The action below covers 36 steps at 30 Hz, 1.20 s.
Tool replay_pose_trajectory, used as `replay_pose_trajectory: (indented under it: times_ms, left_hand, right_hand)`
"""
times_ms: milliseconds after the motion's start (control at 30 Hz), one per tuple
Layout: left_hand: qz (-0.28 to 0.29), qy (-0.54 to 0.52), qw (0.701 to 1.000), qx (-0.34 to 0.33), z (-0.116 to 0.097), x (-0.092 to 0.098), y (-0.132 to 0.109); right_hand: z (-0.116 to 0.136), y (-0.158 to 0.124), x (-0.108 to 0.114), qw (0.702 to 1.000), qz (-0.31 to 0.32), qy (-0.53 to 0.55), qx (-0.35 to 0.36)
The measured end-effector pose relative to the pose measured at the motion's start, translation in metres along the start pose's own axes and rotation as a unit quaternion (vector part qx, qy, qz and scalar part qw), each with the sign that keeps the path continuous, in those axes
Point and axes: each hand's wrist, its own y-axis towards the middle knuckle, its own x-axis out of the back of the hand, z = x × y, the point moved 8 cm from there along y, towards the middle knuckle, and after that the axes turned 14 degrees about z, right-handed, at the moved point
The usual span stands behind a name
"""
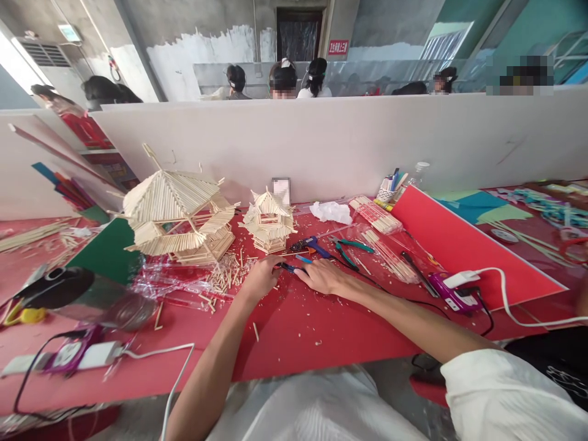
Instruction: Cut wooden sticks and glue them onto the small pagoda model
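Observation:
My left hand (261, 278) and my right hand (324, 275) meet on the red table (298, 331), fingers curled together around a small dark tool with a blue tip (288, 267). Which hand bears it is hard to tell; both pinch it. Just beyond stands a small pavilion model of wooden sticks (269, 222). A larger stick pavilion (179, 214) stands to its left. Loose stick offcuts (227, 275) lie scattered by my left hand.
Blue-handled cutters (311, 245) and green-handled pliers (351, 248) lie behind my right hand. Packs of sticks (379, 220), a purple glue gun (452, 297) with white cable, a red board (463, 245) and a pen cup (390, 187) sit right. A white partition (344, 141) backs the table; other people sit beyond.

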Motion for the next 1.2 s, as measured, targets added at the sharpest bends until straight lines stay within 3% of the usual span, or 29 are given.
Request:
replay_pose_trajectory:
  times_ms: [633,900,1200]
  left_hand:
    - [-0.013,0.023,0.999,-0.027,0.002,0.013,-0.002]
    - [0.015,0.064,0.997,0.039,0.016,0.015,-0.003]
    - [0.037,0.07,0.996,0.048,0.012,0.011,-0.005]
  right_hand:
    - [-0.006,-0.011,0.007,0.998,-0.013,0.008,-0.063]
    - [0.024,-0.024,-0.002,0.992,-0.046,0.017,-0.116]
    - [0.043,-0.021,0.0,0.99,-0.064,0.041,-0.116]
